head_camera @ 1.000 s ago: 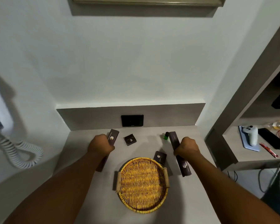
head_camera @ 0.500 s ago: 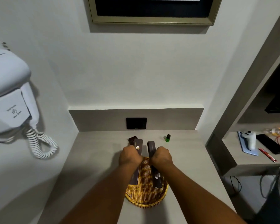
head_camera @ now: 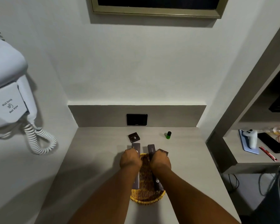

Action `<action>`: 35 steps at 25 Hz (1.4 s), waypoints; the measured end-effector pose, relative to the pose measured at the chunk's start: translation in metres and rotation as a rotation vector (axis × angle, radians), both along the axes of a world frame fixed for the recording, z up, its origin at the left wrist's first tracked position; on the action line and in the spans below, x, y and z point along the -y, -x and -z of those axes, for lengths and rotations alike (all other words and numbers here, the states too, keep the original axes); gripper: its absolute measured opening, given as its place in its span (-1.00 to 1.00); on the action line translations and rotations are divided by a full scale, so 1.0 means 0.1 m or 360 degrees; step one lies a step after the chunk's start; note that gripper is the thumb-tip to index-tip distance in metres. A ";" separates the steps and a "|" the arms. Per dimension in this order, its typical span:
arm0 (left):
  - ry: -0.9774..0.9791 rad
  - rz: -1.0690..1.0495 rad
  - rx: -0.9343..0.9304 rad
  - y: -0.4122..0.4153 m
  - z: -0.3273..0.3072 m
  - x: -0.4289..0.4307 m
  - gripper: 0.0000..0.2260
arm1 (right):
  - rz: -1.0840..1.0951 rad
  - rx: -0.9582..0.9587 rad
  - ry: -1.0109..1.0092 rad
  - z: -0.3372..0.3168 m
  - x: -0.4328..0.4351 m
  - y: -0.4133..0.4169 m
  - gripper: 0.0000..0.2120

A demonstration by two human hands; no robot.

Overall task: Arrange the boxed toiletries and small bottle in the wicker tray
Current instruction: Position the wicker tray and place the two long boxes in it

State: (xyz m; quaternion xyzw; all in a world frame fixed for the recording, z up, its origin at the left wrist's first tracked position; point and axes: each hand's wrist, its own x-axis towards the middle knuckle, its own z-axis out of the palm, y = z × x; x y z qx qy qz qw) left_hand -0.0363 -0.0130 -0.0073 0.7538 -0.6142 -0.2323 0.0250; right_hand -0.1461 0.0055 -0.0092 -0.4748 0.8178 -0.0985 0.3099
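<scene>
now two long boxes [head_camera: 136, 180] lie over the wicker tray [head_camera: 146, 198], each gripped mid-length, left hand [head_camera: 130, 160] and right hand [head_camera: 160, 161] both curled round one. probably light stiff card. green bottle [head_camera: 168, 135] and small box [head_camera: 134, 137] wait behind.

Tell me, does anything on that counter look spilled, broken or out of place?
Nothing looks spilled or damaged. Three task items sit outside the wicker tray: a small square box lying askew near the back, another square box at the tray's far edge, and the green bottle, upright. Each hand holds a long box over the tray.
</scene>
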 end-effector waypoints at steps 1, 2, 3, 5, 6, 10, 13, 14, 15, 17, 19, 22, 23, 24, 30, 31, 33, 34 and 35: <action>-0.0009 0.0006 0.0006 0.01 0.01 0.01 -0.82 | 0.0002 -0.0008 -0.0004 0.01 0.01 0.00 -0.83; -0.0017 0.0008 0.0019 0.01 0.02 0.02 -0.82 | 0.0006 -0.0020 -0.0009 0.01 0.01 0.00 -0.83; -0.0027 0.0010 0.0039 0.01 0.03 0.02 -0.82 | 0.0006 -0.0035 -0.0015 0.01 0.02 0.00 -0.83; -0.0046 0.0018 0.0066 0.01 0.05 0.02 -0.82 | -0.0002 -0.0053 -0.0029 0.02 0.04 0.01 -0.82; -0.0051 0.0022 0.0070 0.01 0.06 0.02 -0.82 | -0.0008 -0.0058 -0.0037 0.02 0.04 0.01 -0.82; -0.0071 0.0015 0.0056 0.00 0.11 0.03 -0.79 | -0.0051 -0.0119 -0.0065 0.04 0.06 0.01 -0.80; -0.0084 0.0021 0.0059 -0.01 0.13 0.03 -0.80 | -0.0070 -0.0144 -0.0077 0.04 0.07 0.03 -0.78; -0.0076 0.0026 0.0057 -0.02 0.13 0.04 -0.79 | -0.0080 -0.0153 -0.0077 0.04 0.08 0.03 -0.77; -0.0061 0.0032 0.0057 -0.02 0.14 0.05 -0.79 | -0.0092 -0.0164 -0.0077 0.04 0.08 0.04 -0.76; -0.0041 0.0039 0.0061 -0.03 0.14 0.06 -0.78 | -0.0112 -0.0184 -0.0080 0.03 0.09 0.04 -0.76; -0.0047 0.0036 0.0066 -0.02 0.14 0.07 -0.79 | -0.0118 -0.0187 -0.0083 0.03 0.10 0.05 -0.76; -0.0059 0.0035 0.0083 -0.02 0.14 0.07 -0.79 | -0.0124 -0.0187 -0.0084 0.03 0.10 0.05 -0.76; -0.0061 0.0040 0.0092 -0.02 0.14 0.08 -0.78 | -0.0128 -0.0190 -0.0082 0.03 0.10 0.06 -0.76; -0.0064 0.0048 0.0102 -0.02 0.15 0.08 -0.78 | -0.0130 -0.0192 -0.0078 0.03 0.10 0.06 -0.75; -0.0083 0.0060 0.0153 0.00 0.17 0.08 -0.78 | -0.0116 -0.0177 -0.0067 0.04 0.09 0.08 -0.73; -0.0085 0.0056 0.0155 0.00 0.17 0.07 -0.79 | -0.0112 -0.0176 -0.0067 0.04 0.09 0.08 -0.73; -0.0087 0.0050 0.0158 0.00 0.17 0.06 -0.79 | -0.0103 -0.0171 -0.0067 0.05 0.09 0.09 -0.74; -0.0084 0.0052 0.0162 0.00 0.17 0.06 -0.79 | -0.0100 -0.0169 -0.0067 0.04 0.09 0.09 -0.74; -0.0081 0.0058 0.0169 -0.01 0.17 0.06 -0.78 | -0.0100 -0.0167 -0.0064 0.04 0.08 0.09 -0.74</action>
